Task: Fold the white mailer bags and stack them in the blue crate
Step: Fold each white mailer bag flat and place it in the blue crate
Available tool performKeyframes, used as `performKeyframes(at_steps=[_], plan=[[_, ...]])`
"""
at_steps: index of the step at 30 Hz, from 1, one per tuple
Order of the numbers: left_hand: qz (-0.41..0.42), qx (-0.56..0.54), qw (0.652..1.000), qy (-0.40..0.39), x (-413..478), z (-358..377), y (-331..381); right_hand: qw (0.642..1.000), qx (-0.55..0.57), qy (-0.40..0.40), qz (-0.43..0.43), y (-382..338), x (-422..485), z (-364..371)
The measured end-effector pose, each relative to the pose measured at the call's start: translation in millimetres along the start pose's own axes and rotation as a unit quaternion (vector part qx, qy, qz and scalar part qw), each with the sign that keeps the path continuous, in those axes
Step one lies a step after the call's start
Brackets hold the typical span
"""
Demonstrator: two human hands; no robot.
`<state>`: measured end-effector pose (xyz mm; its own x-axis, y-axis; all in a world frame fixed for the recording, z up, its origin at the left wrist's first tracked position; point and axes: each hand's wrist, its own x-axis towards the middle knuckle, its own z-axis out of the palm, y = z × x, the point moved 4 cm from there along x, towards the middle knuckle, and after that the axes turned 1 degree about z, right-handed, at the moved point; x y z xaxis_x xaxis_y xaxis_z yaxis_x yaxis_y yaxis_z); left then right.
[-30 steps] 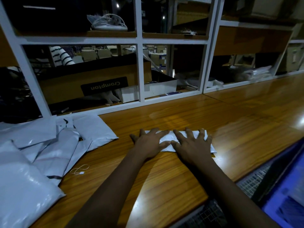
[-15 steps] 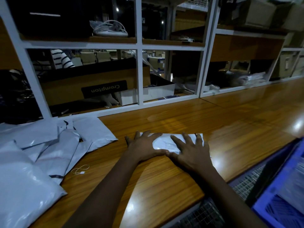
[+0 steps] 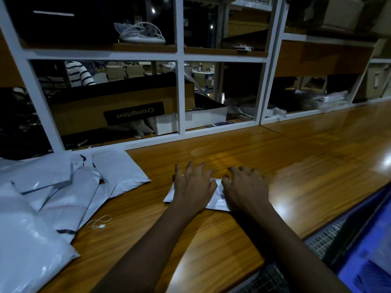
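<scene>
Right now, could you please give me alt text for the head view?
The left hand and right hand rest on a small folded white mailer bag on a wooden table; unfolded bags pile at left, a blue crate lower right.

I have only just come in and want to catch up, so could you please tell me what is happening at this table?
A person is folding a white mailer bag on the wooden table. The left hand and the right hand lie side by side on it, pressing it into a small flat packet. A loose pile of unfolded bags lies to the left. The blue crate sits low at the right edge, and what it holds is hard to tell.
</scene>
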<state>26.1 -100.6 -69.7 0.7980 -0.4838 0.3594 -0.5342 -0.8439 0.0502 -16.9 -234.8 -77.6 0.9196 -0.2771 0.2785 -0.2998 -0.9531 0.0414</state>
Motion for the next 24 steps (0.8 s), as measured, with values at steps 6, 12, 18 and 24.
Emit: performKeyframes(at_steps=[6, 12, 18, 24], plan=[[-0.010, 0.073, 0.997, 0.016, 19, 13, 0, 1.000, -0.015, 0.002, -0.017, -16, 3, 7], [-0.057, 0.104, 0.993, 0.006, 30, 27, 4, 0.999, -0.030, -0.032, 0.008, -22, 27, 25], [-0.073, 0.107, 0.991, -0.017, 33, 27, 6, 0.999, -0.035, 0.013, -0.030, -31, 29, 8], [-0.088, 0.107, 0.990, -0.032, 31, 25, 5, 0.998, -0.013, 0.018, -0.064, -33, -2, 17]])
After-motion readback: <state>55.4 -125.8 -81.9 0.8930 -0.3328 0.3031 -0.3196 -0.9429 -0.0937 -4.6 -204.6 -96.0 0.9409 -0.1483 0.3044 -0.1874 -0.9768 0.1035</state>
